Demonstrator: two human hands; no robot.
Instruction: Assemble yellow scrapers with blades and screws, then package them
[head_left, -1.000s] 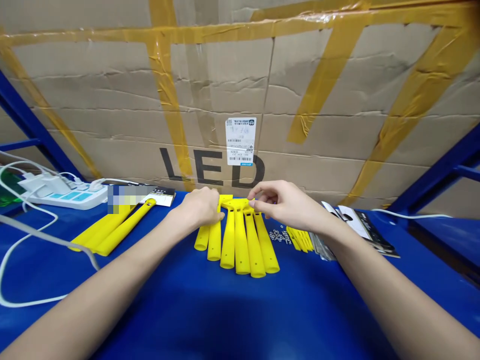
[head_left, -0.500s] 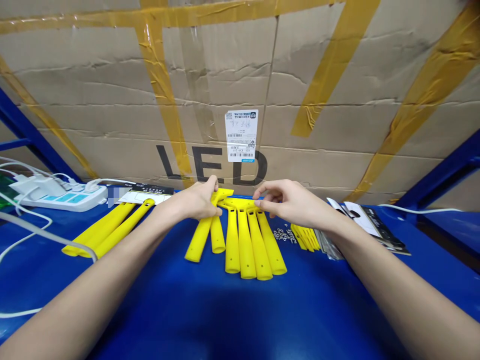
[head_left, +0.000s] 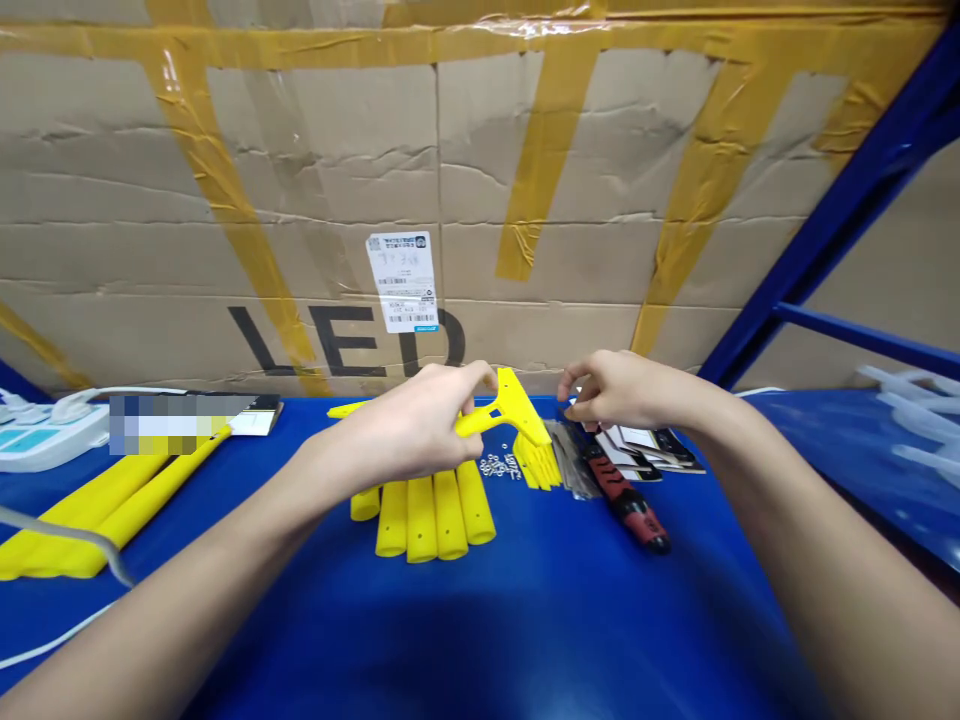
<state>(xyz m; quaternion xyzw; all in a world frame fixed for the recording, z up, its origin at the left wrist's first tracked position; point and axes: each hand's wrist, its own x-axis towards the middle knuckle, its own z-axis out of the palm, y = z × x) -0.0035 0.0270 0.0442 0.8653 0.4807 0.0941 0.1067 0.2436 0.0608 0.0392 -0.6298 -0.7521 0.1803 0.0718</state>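
Observation:
My left hand point(head_left: 427, 420) is closed on a yellow plastic scraper handle point(head_left: 517, 408), gripping it near its neck. Its flat T-shaped head points up and to the right. Below that hand several more yellow scraper handles point(head_left: 436, 515) lie side by side, their upper ends hidden by it. My right hand point(head_left: 622, 390) hovers with bent fingers apart, nothing visible between them. Near its fingertips are thin grey strips point(head_left: 574, 465) and a red and black electric screwdriver point(head_left: 630, 500). Small yellow pieces point(head_left: 536, 465) sit in a stack, beside little screws and nuts point(head_left: 499, 465).
A large taped cardboard box point(head_left: 360, 180) stands behind the blue work surface point(head_left: 525, 620). At left are a white power strip point(head_left: 56, 437), cables and larger yellow handles point(head_left: 120, 490). Printed cards point(head_left: 645, 450) lie at right, near a blue metal frame point(head_left: 832, 220).
The view has turned right, bringing the screwdriver into sight. My left hand has lifted a scraper handle and carried it right. My right hand has moved from the handles to above the grey strips.

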